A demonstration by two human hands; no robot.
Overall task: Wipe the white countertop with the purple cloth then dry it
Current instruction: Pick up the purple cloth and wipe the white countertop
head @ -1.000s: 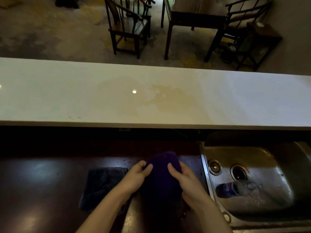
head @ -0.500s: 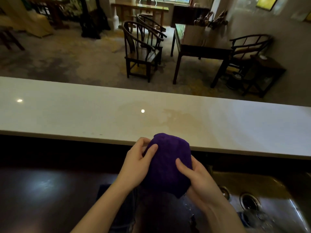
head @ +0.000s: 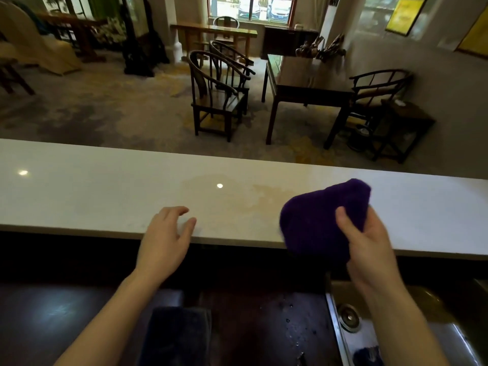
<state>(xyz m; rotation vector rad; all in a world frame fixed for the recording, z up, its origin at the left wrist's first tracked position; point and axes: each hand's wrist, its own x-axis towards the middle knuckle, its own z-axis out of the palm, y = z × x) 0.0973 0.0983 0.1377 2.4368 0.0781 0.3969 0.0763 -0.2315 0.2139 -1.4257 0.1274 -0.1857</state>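
The long white countertop [head: 79, 191] runs across the middle of the head view, with a faint yellowish stain [head: 266, 198] near its centre. My right hand [head: 369, 247] grips the bunched purple cloth [head: 319, 217], held over the counter's near edge just right of the stain; whether it touches the surface I cannot tell. My left hand [head: 166, 239] is empty, fingers spread, hovering at the near edge left of the stain.
A dark folded cloth [head: 177, 334] lies on the dark lower counter [head: 39, 318] below. A steel sink [head: 351, 326] sits at the lower right. Beyond the countertop are wooden chairs [head: 216, 96] and a dark table [head: 303, 85].
Both hands held the purple cloth low over the lower counter, then lifted it. Now my left hand has let go and moved left, and my right hand carried the cloth up and right.
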